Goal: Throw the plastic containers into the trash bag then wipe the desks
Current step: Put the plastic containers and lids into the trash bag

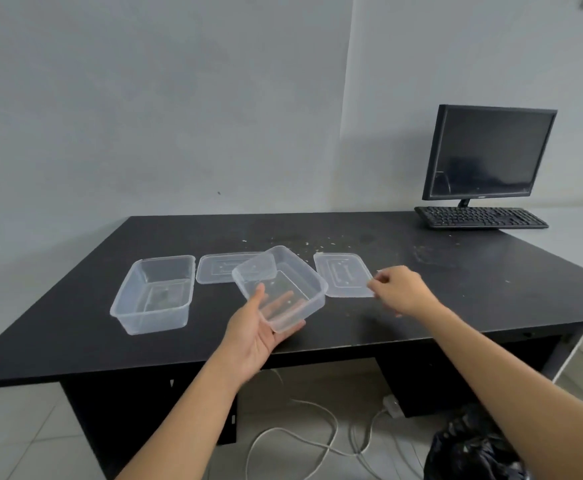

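A clear plastic container (153, 294) stands upright and empty on the left part of the black desk (75, 323). Just behind its right corner a flat lid (215, 274) lies on the desktop. The left hand (252, 336) grips a second container (283, 289), tilted and lifted off the surface in front of that lid. The thumb hooks over its near rim, and the fingers spread beneath its base, showing through the plastic. To its right another lid (342, 280) lies flat. The right hand (399, 289) pinches its right edge with narrowed, curled fingertips. Crumbs (304, 242) dot the desk behind. A monitor (487, 154) and keyboard (480, 216) sit at the far right corner. The black trash bag (470, 448) sits on the floor, lower right, beside white cables (317, 438).
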